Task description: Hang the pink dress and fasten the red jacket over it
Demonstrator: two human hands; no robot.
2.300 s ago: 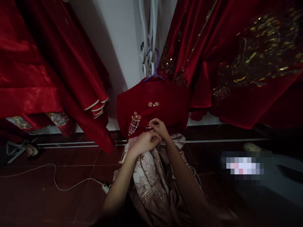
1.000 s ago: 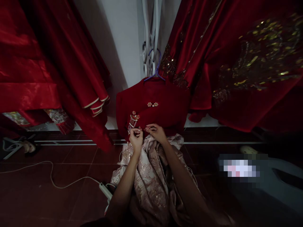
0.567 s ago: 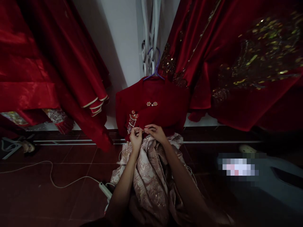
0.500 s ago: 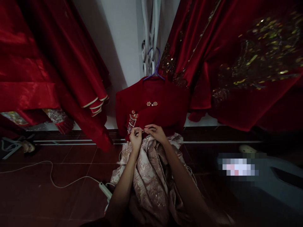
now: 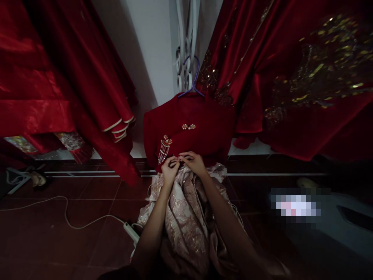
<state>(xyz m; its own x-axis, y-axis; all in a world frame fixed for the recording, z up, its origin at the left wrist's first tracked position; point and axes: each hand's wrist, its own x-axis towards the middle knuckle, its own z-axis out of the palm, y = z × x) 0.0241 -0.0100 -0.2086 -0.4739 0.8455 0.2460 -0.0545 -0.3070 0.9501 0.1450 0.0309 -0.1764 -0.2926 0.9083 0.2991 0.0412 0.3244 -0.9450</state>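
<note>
Jacket partly hidden by curled left hand and right hand; whether anything is gripped cannot be told. It is hung upright, long axis of clasp crosswise.

What the left hand and right hand touch low on the red jacket is too small to tell, the power strip is partly hidden behind the left forearm, and the sequined cloth runs off the right edge.
</note>
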